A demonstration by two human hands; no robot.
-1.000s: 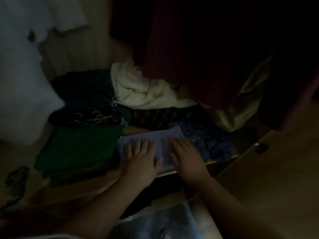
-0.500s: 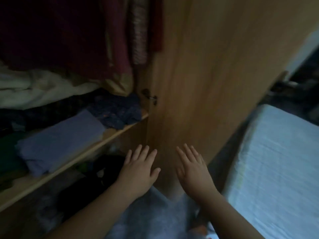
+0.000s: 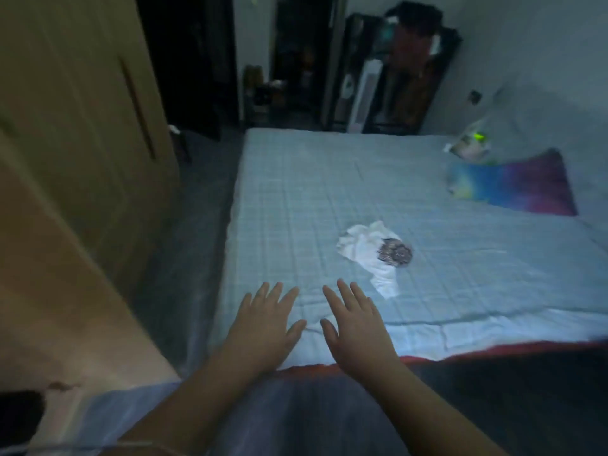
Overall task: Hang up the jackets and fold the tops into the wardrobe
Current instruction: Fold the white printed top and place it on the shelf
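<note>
White top (image 3: pixel 368 248): crumpled, dark print patch up, on the bed (image 3: pixel 296 192), mid-cover. Multicoloured cloth (image 3: pixel 519 182) far right. Wardrobe door (image 3: pixel 65 143) left of the bed. Right hand (image 3: pixel 355 324) near the top's near end, apart. Left hand (image 3: pixel 263 324) just beside it. Fingers (image 3: pixel 345 291) of both spread straight, empty.

a: what colour is the quilted bed cover (image 3: pixel 296 192)?
b: pale blue, crossed by a fine check of lighter lines. a red strip (image 3: pixel 427 357) edges its near side.
a: and the crumpled cloth top (image 3: pixel 365 250)?
b: white, with a round print (image 3: pixel 394 255), dark and speckled grey.
a: the flat tie-dye cloth (image 3: pixel 519 185)?
b: blue and yellow-green on the left, running into purple and pink.
a: the wooden wardrobe door (image 3: pixel 65 126)?
b: plain tan, with a darker brown handle strip (image 3: pixel 138 106). the floor (image 3: pixel 197 225) is grey.
</note>
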